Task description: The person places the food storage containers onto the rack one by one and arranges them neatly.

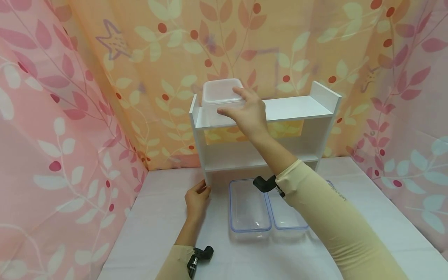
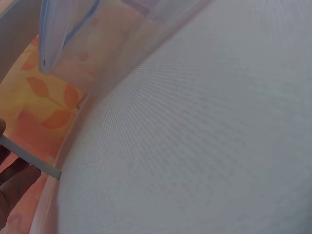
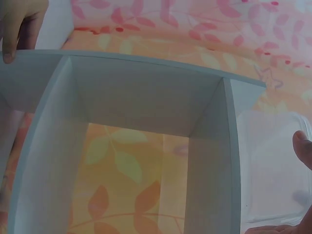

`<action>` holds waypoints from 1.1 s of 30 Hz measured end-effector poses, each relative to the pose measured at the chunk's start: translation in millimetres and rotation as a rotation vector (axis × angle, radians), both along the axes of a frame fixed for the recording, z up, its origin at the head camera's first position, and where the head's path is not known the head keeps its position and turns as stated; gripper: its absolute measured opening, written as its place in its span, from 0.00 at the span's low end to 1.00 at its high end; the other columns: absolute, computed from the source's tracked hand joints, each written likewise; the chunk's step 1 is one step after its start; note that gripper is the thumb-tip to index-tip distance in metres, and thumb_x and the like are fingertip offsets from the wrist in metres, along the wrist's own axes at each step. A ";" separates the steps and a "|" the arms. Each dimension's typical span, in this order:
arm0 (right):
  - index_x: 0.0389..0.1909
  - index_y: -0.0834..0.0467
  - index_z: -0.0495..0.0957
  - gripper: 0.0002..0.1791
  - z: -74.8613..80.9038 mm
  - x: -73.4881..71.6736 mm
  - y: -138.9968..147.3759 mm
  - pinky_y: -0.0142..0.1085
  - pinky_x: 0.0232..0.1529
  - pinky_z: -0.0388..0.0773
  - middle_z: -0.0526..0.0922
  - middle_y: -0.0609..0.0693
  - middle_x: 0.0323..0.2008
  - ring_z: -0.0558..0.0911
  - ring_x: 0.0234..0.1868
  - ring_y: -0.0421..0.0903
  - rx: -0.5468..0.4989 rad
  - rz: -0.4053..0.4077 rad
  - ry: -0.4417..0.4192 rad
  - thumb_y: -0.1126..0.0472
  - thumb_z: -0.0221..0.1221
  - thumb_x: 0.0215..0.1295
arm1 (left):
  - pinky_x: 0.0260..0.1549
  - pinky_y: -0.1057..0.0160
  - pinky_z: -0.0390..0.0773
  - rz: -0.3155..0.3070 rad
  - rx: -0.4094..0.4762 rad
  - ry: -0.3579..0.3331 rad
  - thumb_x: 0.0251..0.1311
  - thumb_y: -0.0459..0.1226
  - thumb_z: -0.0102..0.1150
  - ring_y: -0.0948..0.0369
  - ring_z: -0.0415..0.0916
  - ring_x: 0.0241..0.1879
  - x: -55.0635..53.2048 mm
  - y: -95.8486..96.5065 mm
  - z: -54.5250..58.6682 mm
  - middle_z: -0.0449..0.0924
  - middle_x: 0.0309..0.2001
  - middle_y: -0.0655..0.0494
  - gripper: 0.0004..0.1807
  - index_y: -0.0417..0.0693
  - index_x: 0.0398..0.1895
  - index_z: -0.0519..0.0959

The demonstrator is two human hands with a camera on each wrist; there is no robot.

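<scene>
My right hand (image 1: 250,112) grips a clear plastic food container with a whitish lid (image 1: 222,91) at the left end of the top board of a white shelf unit (image 1: 297,109). Its thumb lies along the near side, the fingers over the lid's right edge. In the right wrist view the same container (image 3: 273,165) shows beyond the shelf's upper board. Low down, my left hand (image 1: 197,200) pinches the front edge of the shelf's left side panel. The left wrist view catches its fingers (image 2: 19,187) on both sides of that panel (image 2: 36,163).
Two clear containers with blue rims (image 1: 250,230) (image 1: 287,226) stand side by side on the white-covered table (image 1: 140,241), in front of the shelf. My right forearm passes over the right one. Leaf-patterned curtains (image 1: 168,70) hang behind and at both sides.
</scene>
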State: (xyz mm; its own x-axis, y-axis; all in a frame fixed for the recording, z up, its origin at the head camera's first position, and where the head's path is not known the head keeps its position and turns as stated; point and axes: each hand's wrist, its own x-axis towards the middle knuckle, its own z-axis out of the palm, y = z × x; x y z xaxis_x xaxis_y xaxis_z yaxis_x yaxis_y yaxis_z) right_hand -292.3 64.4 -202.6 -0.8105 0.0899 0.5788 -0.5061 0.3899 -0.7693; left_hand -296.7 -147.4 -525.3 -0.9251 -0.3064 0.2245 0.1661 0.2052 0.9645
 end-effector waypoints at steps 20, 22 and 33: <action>0.61 0.52 0.75 0.41 -3.2 -11.9 -11.0 0.32 0.58 0.71 0.69 0.49 0.68 0.71 0.63 0.43 0.046 -0.062 0.029 0.49 0.77 0.41 | 0.33 0.67 0.83 0.028 -0.039 0.011 0.52 0.37 0.70 0.59 0.84 0.43 -1.6 1.2 -0.2 0.86 0.46 0.55 0.19 0.52 0.50 0.84; 0.62 0.51 0.75 0.42 -3.0 -11.6 -11.0 0.32 0.59 0.70 0.68 0.48 0.69 0.71 0.63 0.42 0.062 -0.069 0.032 0.49 0.76 0.41 | 0.33 0.67 0.83 0.025 -0.039 0.010 0.52 0.38 0.70 0.59 0.84 0.43 -1.6 1.2 0.2 0.86 0.46 0.55 0.20 0.52 0.51 0.84; 0.68 0.48 0.67 0.44 -3.0 -2.8 -7.7 0.35 0.68 0.62 0.59 0.38 0.72 0.59 0.72 0.38 0.189 -0.059 0.022 0.46 0.72 0.47 | 0.31 0.66 0.83 -0.008 0.001 -0.009 0.53 0.40 0.70 0.61 0.84 0.43 -1.6 -0.2 -1.1 0.86 0.46 0.59 0.19 0.57 0.51 0.84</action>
